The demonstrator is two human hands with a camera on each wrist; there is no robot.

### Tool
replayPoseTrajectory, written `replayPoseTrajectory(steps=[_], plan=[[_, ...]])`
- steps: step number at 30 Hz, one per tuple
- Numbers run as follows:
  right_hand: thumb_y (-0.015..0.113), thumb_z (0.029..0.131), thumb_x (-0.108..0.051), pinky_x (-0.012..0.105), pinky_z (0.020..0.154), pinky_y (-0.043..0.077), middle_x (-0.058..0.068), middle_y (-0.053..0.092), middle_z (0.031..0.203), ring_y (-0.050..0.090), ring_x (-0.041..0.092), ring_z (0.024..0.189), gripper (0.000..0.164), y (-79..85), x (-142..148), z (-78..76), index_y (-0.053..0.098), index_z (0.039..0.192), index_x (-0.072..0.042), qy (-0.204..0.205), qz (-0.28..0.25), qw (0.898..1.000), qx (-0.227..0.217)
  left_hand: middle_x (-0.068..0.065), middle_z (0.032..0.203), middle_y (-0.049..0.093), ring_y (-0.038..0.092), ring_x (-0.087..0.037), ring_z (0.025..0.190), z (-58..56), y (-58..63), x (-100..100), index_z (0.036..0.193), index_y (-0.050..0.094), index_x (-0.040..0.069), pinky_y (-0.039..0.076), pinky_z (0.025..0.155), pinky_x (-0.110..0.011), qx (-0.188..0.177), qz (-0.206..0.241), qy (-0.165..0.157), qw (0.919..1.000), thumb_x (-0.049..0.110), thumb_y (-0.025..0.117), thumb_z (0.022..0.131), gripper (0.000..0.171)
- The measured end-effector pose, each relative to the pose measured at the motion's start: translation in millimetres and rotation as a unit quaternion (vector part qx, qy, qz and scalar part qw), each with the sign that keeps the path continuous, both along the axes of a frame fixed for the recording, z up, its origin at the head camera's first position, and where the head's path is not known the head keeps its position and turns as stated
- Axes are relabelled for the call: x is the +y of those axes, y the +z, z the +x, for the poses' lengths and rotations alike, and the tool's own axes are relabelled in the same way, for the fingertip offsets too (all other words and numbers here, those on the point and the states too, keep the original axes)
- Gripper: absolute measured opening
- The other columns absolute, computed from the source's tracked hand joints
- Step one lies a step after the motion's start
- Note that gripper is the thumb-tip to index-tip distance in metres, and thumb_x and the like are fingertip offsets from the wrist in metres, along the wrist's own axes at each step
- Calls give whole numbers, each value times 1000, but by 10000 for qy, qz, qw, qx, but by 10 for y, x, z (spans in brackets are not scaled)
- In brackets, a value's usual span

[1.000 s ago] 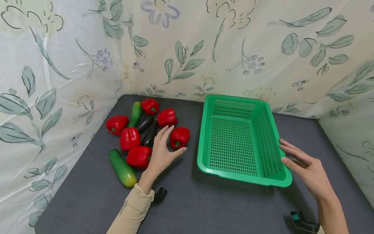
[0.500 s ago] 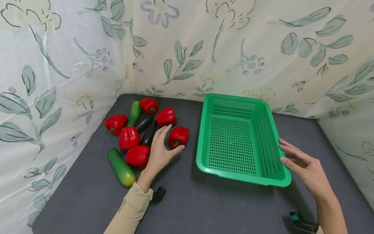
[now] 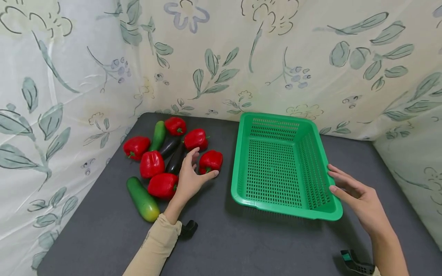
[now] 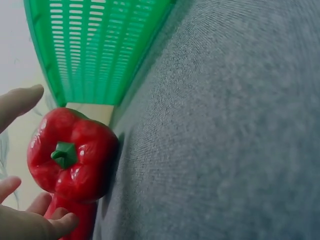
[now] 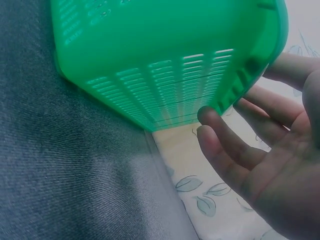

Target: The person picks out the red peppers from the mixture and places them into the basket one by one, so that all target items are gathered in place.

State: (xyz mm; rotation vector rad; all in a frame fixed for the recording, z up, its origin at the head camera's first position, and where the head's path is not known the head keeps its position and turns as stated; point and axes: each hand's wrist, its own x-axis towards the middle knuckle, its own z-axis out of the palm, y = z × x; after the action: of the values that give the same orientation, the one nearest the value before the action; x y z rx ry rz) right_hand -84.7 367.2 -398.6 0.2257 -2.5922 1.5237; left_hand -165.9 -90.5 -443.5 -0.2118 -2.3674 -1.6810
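Thumb and fingers spread apart, my left hand [image 3: 189,182] is just left of and in front of a red bell pepper [image 3: 211,160]. In the left wrist view, that pepper's green stem [image 4: 64,155] faces the camera, with the thumb [image 4: 20,104] at one side and the fingers [image 4: 37,220] at the other, a gap showing at the thumb. A green plastic basket [image 3: 272,212] with slotted walls stands to the right. My right hand [image 3: 362,201] touches its right rim with relaxed fingers; in the right wrist view, two fingertips [image 5: 207,120] hang loose beside the wall.
Left of my left hand lie several more red bell peppers [image 3: 152,164], two dark eggplants [image 3: 176,159], a slim green cucumber [image 3: 159,135] and a thicker green one with a yellow end [image 3: 142,199]. Floral cloth [image 3: 221,57] hangs behind the dark grey table [image 3: 248,245].
The fingers of my left hand have bent in slightly behind the nearby bell pepper. The right hand and the basket keep their places; the view shifts a little.
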Motion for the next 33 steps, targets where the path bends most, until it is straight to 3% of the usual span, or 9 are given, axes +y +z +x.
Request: replayPoseTrajectory(steps=[16,24,27,33], plan=[[60,98,-3,18,85,48,4,37,154,53,12,116,49,-24,13,3,47,145,-3,100,-429,9989,-183,-10,137,43,39,-22,124,-72,-26,-8,143,34,11,36,105,-42,-513,728,-452,9950,24,89,73,90],[59,97,-1,17,85,47,5,38,154,55,13,115,49,-33,4,0,47,145,-1,176,-585,9981,-92,-9,135,42,41,-27,120,-153,-74,42,143,35,11,41,98,-47,-711,941,-404,9922,22,89,72,91],[59,97,0,16,84,47,5,38,154,55,14,115,49,-41,5,-1,47,144,0,222,-654,9976,-62,-13,135,42,42,-31,120,-142,-41,66,143,35,8,43,96,-49,-751,967,-406,9917,17,89,72,89],[59,97,0,16,84,47,4,38,154,55,15,115,49,-56,9,3,47,144,0,223,-579,9981,-7,-8,132,43,42,-26,118,-187,-113,105,138,38,13,46,92,-45,-734,788,-198,9940,17,89,70,85]])
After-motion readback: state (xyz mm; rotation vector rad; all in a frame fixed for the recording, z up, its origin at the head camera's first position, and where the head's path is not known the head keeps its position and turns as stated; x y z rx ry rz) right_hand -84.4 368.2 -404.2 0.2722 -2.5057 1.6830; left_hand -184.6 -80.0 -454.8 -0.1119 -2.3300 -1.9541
